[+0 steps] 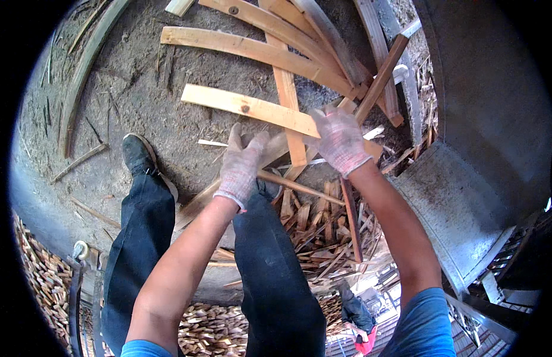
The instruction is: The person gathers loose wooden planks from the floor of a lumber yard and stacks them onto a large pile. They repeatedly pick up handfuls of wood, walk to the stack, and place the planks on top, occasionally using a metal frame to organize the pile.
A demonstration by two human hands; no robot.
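The right hand [338, 135] grasps the right end of the pale plank [249, 109], upper centre of the frame. The left hand [243, 163], at centre, has parted fingers and appears unloaded. Caution: one-ended support may let the plank twist; the crossing plank [286, 89] may snag it.

Soft light lit the dirt floor [193, 125] fairly evenly, the upright metal panel [490, 83] sat dim, the gloved right hand [340, 137] looked slightly blurred, and fisheye distortion bowed the outer edges
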